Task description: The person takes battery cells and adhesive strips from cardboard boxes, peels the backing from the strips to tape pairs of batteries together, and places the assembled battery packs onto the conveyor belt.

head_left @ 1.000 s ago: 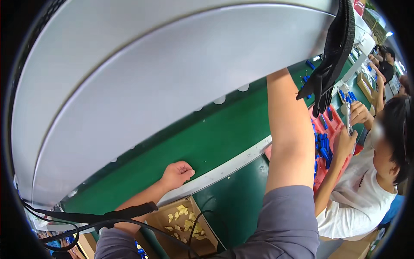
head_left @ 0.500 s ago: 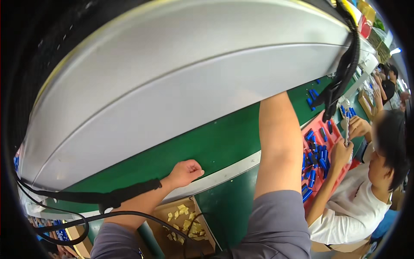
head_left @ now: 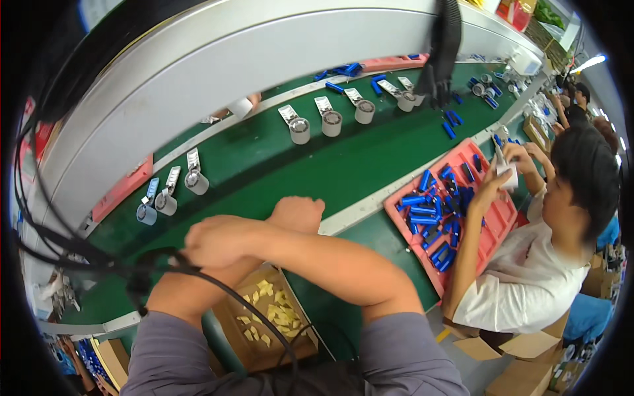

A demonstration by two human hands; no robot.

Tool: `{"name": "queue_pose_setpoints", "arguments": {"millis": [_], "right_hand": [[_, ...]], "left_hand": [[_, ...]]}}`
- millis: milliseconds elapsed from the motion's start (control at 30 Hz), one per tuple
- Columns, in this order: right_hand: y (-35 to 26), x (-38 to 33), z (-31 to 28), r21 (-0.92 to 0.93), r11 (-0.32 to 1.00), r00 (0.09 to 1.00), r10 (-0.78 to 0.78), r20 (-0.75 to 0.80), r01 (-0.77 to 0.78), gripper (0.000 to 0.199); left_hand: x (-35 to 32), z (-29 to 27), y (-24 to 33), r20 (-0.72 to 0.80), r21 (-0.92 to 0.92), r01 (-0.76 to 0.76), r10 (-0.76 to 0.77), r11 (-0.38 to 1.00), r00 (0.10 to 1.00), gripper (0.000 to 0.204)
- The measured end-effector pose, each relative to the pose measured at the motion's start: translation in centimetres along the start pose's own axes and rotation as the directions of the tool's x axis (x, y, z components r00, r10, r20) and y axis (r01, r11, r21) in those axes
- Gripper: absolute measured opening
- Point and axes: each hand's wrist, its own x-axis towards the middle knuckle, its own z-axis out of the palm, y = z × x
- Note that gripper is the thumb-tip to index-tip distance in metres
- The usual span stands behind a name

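Observation:
My right arm crosses over my left one. My right hand lies on my left wrist, its fingers curled at a black strap; the fingertips are partly hidden. My left hand is loosely closed above the near edge of the green conveyor belt, with nothing visible in it. Below my arms stands a cardboard box with several pale yellow pieces. Black cables run past my left forearm.
White and grey handheld parts with round heads stand along the belt. On the right, a pink tray holds blue cylinders, beside a co-worker handling a white part. A light grey curved cover overhangs the far side.
My right hand has come back from under the grey cover to my left wrist. My view has shifted, bringing the row of handheld parts into sight.

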Motion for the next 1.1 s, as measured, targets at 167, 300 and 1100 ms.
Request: {"name": "queue_pose_setpoints", "arguments": {"millis": [167,300,1100], "right_hand": [[-13.0,-0.8,3.3,-0.193,0.953,0.968,-0.208,0.138,0.232,0.045],[-14.9,0.8,9.1,-0.220,0.908,0.933,-0.335,0.135,0.358,0.047],[-30.7,-9.3,27.7,-0.631,0.473,0.480,-0.859,-0.177,0.615,0.039]], "left_hand": [[-2.9,-1.4,-2.3,-0.085,0.180,0.155,-0.142,0.971,0.986,0.022],[-8.0,-0.8,-3.8,-0.011,0.259,0.193,-0.197,0.946,0.980,0.022],[-39.8,2.9,-4.9,-0.083,0.562,0.700,-0.812,0.441,0.578,0.032]]}}
